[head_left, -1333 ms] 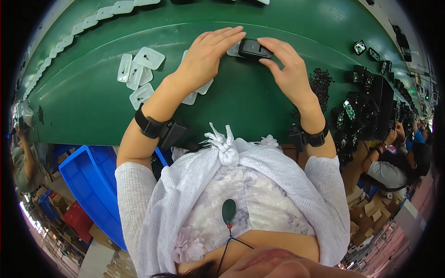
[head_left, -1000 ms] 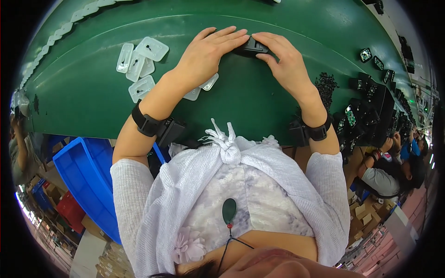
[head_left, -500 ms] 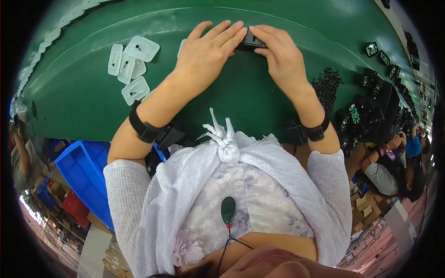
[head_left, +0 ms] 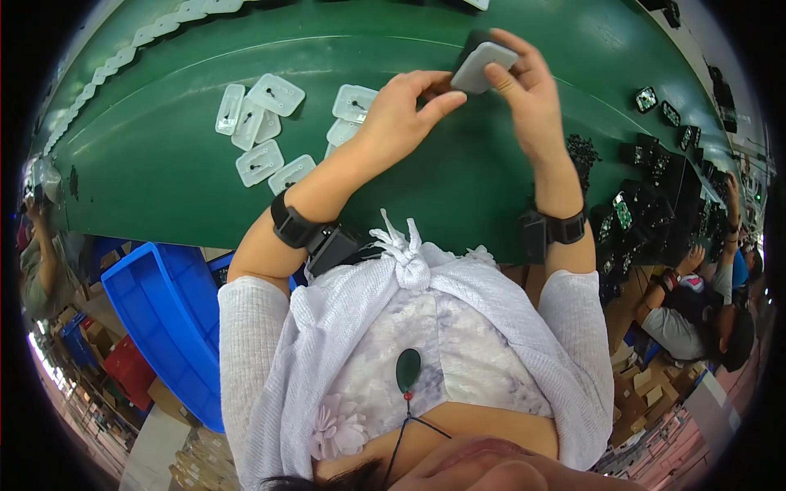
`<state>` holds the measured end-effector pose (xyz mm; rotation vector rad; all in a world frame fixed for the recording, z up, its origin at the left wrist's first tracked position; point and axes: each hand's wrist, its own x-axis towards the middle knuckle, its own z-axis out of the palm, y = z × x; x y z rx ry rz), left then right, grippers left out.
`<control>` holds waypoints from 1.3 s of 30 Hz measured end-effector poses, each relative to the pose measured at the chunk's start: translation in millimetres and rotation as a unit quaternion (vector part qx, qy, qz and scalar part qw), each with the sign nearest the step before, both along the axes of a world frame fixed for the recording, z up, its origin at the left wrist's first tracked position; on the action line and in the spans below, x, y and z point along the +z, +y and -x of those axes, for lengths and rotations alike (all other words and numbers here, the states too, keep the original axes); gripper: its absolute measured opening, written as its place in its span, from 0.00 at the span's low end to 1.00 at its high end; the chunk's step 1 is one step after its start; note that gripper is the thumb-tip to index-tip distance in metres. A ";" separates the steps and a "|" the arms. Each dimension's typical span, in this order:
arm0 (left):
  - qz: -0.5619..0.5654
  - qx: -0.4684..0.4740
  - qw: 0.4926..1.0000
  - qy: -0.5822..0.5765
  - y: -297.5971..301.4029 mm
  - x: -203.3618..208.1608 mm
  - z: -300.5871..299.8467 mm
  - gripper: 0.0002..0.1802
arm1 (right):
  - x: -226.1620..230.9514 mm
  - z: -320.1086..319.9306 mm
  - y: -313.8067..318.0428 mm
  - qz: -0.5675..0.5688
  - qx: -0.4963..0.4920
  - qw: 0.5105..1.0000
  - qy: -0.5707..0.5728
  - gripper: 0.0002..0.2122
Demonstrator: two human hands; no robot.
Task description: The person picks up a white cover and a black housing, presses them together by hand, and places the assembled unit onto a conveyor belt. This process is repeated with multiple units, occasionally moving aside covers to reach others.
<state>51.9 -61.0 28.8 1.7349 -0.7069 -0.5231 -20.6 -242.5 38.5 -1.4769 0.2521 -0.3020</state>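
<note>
Above the green table, my right hand (head_left: 536, 90) grips a small black case with a pale grey cover (head_left: 485, 69), tilted up, its thumb pressed on the cover. My left hand (head_left: 401, 110) is beside the case's lower left corner. Its thumb and forefinger are apart; whether a fingertip touches the case I cannot tell. Near that wrist lie white translucent covers (head_left: 354, 104), each with a small dark piece in the middle. Another group of such covers (head_left: 280, 96) lies farther left.
A heap of small black parts (head_left: 581, 155) lies right of my right wrist. Beyond it are black housings with green circuit boards (head_left: 624, 211). A row of pale covers (head_left: 102, 72) curves along the far left. A blue bin (head_left: 168, 319) stands below the table; people sit at right.
The black case has been raised off the table and tipped in my right hand, showing its pale cover. My left hand has drawn away from its top. The view has shifted slightly.
</note>
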 end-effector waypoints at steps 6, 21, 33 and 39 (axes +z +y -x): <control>-0.055 0.081 0.979 -0.180 72.9 -5.6 -36.6 0.13 | -11.3 -37.4 -90.6 0.207 -0.027 0.978 0.000 0.18; -0.174 -0.116 0.915 -0.345 75.1 7.3 -37.7 0.33 | -18.8 -102.5 -133.4 0.297 0.109 0.938 0.143 0.15; -0.199 -0.003 0.923 -0.329 46.7 -8.1 -23.1 0.31 | 79.5 -30.7 -181.5 0.710 -0.260 0.497 0.425 0.18; -0.099 -0.066 0.918 -0.379 27.2 -7.4 -39.5 0.28 | 26.8 23.5 -307.8 0.621 -0.198 0.515 0.556 0.31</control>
